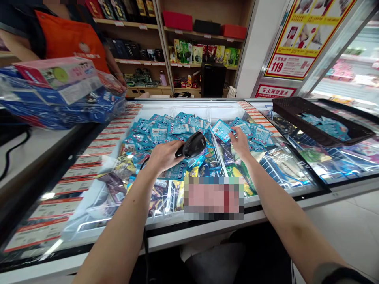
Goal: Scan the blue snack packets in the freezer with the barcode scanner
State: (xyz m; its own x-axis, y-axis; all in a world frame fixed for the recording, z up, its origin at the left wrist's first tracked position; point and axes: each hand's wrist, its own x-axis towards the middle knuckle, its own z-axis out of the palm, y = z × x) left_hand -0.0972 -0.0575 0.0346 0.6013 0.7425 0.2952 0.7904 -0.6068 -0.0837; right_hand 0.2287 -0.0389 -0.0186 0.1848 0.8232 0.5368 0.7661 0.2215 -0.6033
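My left hand (166, 156) is wrapped round the handle of a black handheld barcode scanner (194, 145), whose head points to the right. In my right hand (239, 142) I pinch the edge of a blue snack packet (222, 130) with a white printed label facing up. Many similar blue packets (160, 132) lie heaped on the glass lid of a chest freezer, left of and beyond the scanner. A smaller group of blue packets (259, 136) lies just right of my right hand. The scanner's trigger is hidden by my fingers.
A dark brown plastic basket (296, 122) with blue packets stands at the right. Plastic-wrapped boxes (65, 94) are stacked at the left, beside a person in an orange apron (71, 35). Shelves of goods (192, 55) stand behind. Frozen goods (118, 181) show through the glass.
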